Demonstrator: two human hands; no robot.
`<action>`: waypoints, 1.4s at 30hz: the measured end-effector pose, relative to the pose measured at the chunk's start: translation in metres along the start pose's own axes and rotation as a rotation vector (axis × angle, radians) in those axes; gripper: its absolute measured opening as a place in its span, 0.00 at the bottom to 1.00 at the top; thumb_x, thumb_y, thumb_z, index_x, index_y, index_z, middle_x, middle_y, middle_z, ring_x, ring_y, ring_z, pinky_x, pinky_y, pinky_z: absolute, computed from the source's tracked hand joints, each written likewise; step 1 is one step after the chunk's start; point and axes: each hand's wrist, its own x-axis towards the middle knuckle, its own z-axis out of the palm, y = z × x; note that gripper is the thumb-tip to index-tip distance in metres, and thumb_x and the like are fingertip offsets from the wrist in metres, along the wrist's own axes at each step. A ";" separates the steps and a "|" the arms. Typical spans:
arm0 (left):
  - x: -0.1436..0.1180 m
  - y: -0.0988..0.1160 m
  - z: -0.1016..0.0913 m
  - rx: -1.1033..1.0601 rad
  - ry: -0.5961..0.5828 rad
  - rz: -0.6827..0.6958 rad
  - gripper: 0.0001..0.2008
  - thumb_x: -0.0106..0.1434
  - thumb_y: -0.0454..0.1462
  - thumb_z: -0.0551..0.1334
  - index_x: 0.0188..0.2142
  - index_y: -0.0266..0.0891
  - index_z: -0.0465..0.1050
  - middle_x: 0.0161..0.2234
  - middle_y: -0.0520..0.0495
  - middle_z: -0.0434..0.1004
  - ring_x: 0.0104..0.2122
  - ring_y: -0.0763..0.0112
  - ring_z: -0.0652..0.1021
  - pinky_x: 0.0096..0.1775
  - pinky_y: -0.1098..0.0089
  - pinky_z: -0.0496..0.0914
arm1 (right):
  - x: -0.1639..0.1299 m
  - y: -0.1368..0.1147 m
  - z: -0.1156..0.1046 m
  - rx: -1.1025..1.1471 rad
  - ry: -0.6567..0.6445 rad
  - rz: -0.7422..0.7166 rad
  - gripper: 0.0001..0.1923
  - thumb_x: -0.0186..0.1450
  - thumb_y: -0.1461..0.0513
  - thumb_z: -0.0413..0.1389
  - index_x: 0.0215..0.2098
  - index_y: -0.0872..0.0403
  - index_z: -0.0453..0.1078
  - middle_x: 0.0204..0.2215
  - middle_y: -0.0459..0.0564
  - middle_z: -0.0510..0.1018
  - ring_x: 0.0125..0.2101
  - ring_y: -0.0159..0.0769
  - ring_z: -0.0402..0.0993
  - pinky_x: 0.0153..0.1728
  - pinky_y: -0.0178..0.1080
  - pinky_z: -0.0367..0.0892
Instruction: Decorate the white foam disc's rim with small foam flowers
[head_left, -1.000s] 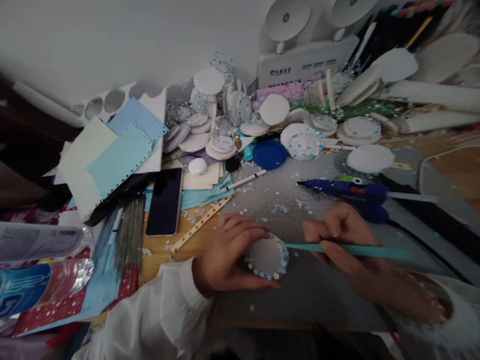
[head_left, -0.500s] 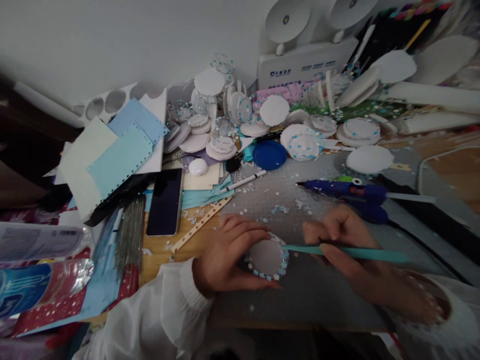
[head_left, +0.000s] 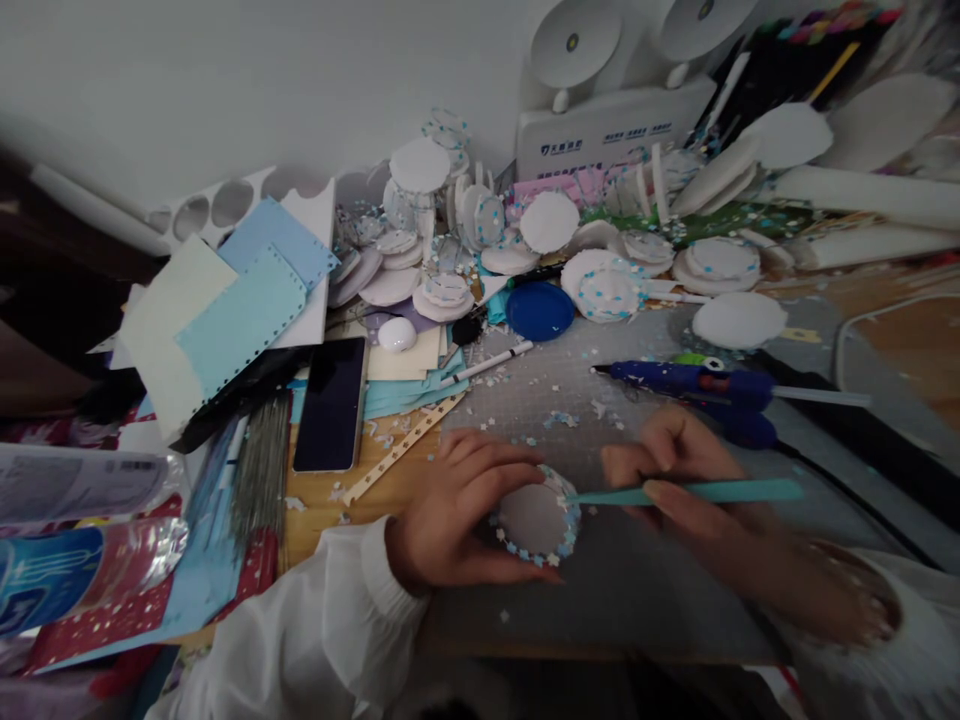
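My left hand [head_left: 472, 510] is curled around a small round white piece [head_left: 531, 515], thumb below and fingers above. Tiny white and pale-blue stars line its rim. Between the thumb and fingers of my right hand [head_left: 675, 480] lies a pair of teal tweezers [head_left: 750, 490], held nearly level. Their thin tip touches or almost touches the right side of the starred rim; whether a star is between the points is too small to tell. Loose paper stars [head_left: 561, 418] lie on the grey cutting mat [head_left: 495, 620] just beyond.
A blue glue gun [head_left: 690, 382] lies behind my right hand, its cable trailing right. A phone [head_left: 330, 405] and a star-punched strip [head_left: 405, 448] are to the left. White foam discs [head_left: 604, 283] and a blue lid [head_left: 538, 310] crowd the back. Bottles [head_left: 82, 570] lie far left.
The tweezers have tilted a little, their back end rising and shifting left. My right hand has moved slightly, while my left hand keeps its grip on the round piece.
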 end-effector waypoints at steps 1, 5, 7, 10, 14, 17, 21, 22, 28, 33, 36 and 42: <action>0.000 0.000 0.000 0.001 0.000 0.005 0.30 0.53 0.49 0.70 0.50 0.39 0.65 0.46 0.38 0.78 0.45 0.57 0.78 0.46 0.60 0.65 | 0.000 0.000 0.000 0.041 0.000 0.016 0.11 0.69 0.56 0.49 0.33 0.47 0.51 0.20 0.40 0.60 0.19 0.31 0.57 0.18 0.33 0.56; 0.000 0.000 -0.001 0.004 0.003 0.024 0.30 0.53 0.49 0.70 0.50 0.39 0.65 0.46 0.37 0.78 0.45 0.57 0.77 0.45 0.60 0.66 | 0.000 0.001 0.000 0.149 -0.009 0.113 0.12 0.68 0.56 0.51 0.32 0.47 0.51 0.21 0.40 0.61 0.21 0.30 0.57 0.21 0.33 0.56; 0.001 0.000 -0.001 0.000 0.012 0.033 0.30 0.53 0.48 0.70 0.50 0.39 0.65 0.46 0.37 0.78 0.45 0.57 0.77 0.45 0.60 0.66 | -0.001 0.001 0.000 0.169 -0.027 0.132 0.11 0.69 0.57 0.51 0.33 0.48 0.52 0.21 0.40 0.62 0.22 0.29 0.57 0.22 0.33 0.55; 0.001 0.000 -0.001 -0.007 0.022 0.056 0.30 0.53 0.48 0.70 0.51 0.39 0.64 0.46 0.37 0.78 0.45 0.57 0.77 0.45 0.60 0.66 | -0.002 0.002 0.000 0.224 -0.058 0.143 0.11 0.69 0.56 0.51 0.33 0.48 0.51 0.22 0.40 0.62 0.22 0.29 0.57 0.22 0.33 0.54; 0.000 0.000 -0.002 -0.040 0.028 0.088 0.30 0.53 0.47 0.70 0.51 0.39 0.64 0.46 0.36 0.77 0.45 0.57 0.77 0.45 0.59 0.66 | -0.002 0.005 0.001 0.325 -0.099 0.217 0.13 0.67 0.54 0.52 0.33 0.47 0.51 0.21 0.40 0.63 0.20 0.30 0.56 0.22 0.35 0.52; 0.000 0.000 -0.002 -0.066 0.030 0.097 0.31 0.53 0.48 0.70 0.51 0.39 0.64 0.46 0.36 0.77 0.44 0.56 0.77 0.45 0.59 0.67 | 0.001 0.005 0.002 0.364 -0.091 0.266 0.17 0.65 0.50 0.54 0.31 0.47 0.51 0.20 0.39 0.62 0.19 0.31 0.56 0.21 0.35 0.52; -0.001 0.000 -0.002 -0.075 0.050 0.070 0.32 0.52 0.48 0.71 0.52 0.40 0.64 0.46 0.37 0.76 0.44 0.56 0.77 0.43 0.59 0.67 | 0.007 -0.002 0.002 0.373 -0.002 0.290 0.19 0.61 0.49 0.57 0.28 0.47 0.52 0.17 0.39 0.61 0.18 0.31 0.54 0.20 0.35 0.52; -0.001 0.000 -0.002 -0.076 0.053 0.064 0.32 0.52 0.48 0.71 0.52 0.40 0.64 0.46 0.37 0.76 0.43 0.56 0.77 0.43 0.59 0.67 | 0.008 -0.004 0.002 0.382 0.030 0.283 0.18 0.61 0.50 0.58 0.28 0.47 0.53 0.17 0.39 0.61 0.18 0.31 0.53 0.20 0.35 0.52; 0.000 0.002 -0.004 -0.082 0.019 0.009 0.32 0.50 0.50 0.71 0.50 0.39 0.65 0.44 0.38 0.76 0.42 0.57 0.77 0.43 0.60 0.67 | 0.015 -0.012 -0.004 0.413 0.262 0.199 0.15 0.57 0.55 0.63 0.26 0.49 0.59 0.17 0.39 0.63 0.18 0.29 0.55 0.19 0.33 0.54; 0.002 0.003 -0.004 0.008 -0.061 -0.003 0.32 0.50 0.54 0.70 0.48 0.40 0.66 0.42 0.40 0.78 0.40 0.58 0.77 0.42 0.61 0.65 | 0.019 -0.003 -0.006 0.356 0.411 0.093 0.09 0.62 0.57 0.59 0.28 0.50 0.64 0.18 0.40 0.66 0.20 0.28 0.59 0.20 0.32 0.57; 0.003 0.004 -0.004 0.059 -0.081 -0.003 0.34 0.49 0.55 0.69 0.49 0.40 0.66 0.42 0.41 0.79 0.39 0.58 0.77 0.42 0.61 0.64 | 0.019 0.002 -0.006 0.235 0.436 0.058 0.07 0.63 0.58 0.58 0.30 0.49 0.64 0.18 0.41 0.67 0.20 0.28 0.61 0.20 0.32 0.57; 0.002 0.005 -0.003 0.101 -0.084 -0.018 0.35 0.50 0.55 0.69 0.51 0.39 0.66 0.44 0.39 0.78 0.41 0.57 0.77 0.43 0.60 0.64 | 0.015 0.005 -0.005 -0.238 0.444 0.004 0.04 0.64 0.60 0.58 0.35 0.49 0.66 0.23 0.42 0.73 0.21 0.28 0.67 0.20 0.31 0.63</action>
